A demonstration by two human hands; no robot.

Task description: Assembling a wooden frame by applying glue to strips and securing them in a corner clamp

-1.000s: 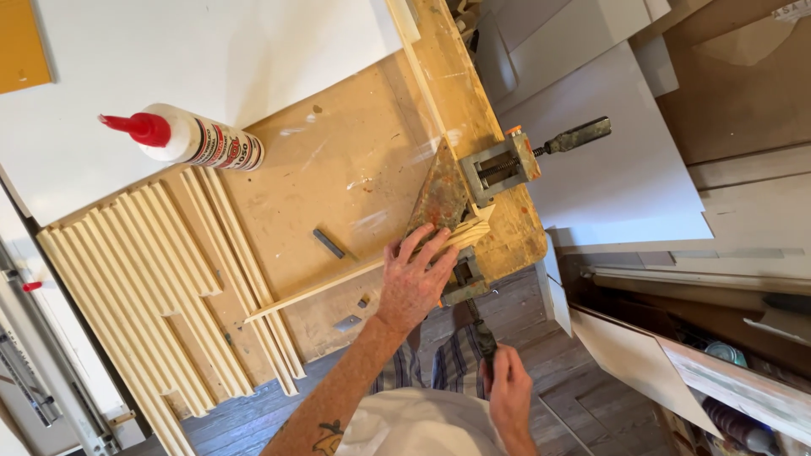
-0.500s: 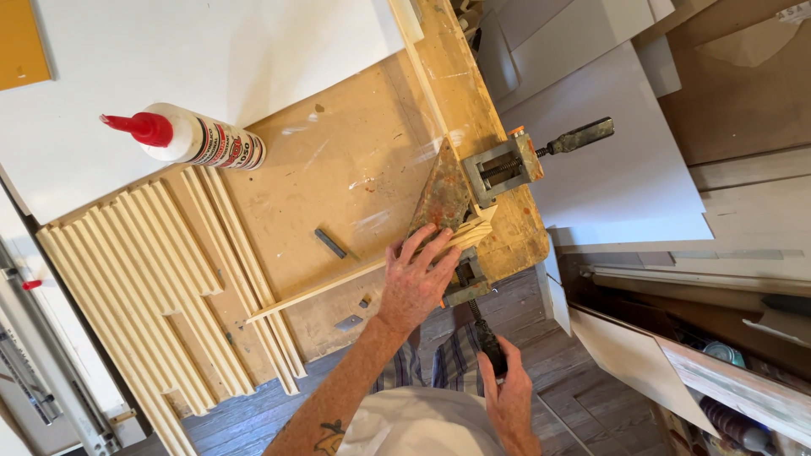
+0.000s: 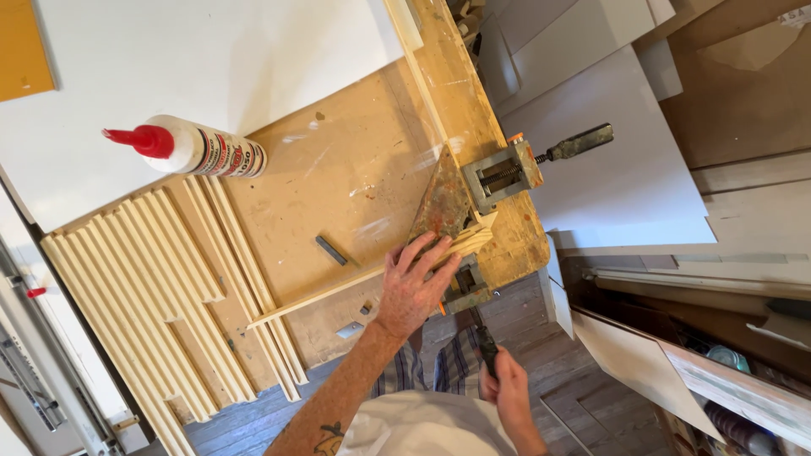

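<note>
Fingers of the left hand (image 3: 411, 289) are lying spread, pressing one thin wooden strip (image 3: 338, 290) near the worktop's (image 3: 338, 186) front edge beside two clamps (image 3: 505, 173). Below that edge, the right hand (image 3: 507, 390) is curling shut around one dark handle (image 3: 487, 348). One glue bottle (image 3: 190, 149) is lying toward the back.

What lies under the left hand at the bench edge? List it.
Under the left hand lie thin pale wood strips, pressed onto the workbench, their ends reaching a metal clamp. The fingers cover where the strips meet; that spot is hidden.
</note>
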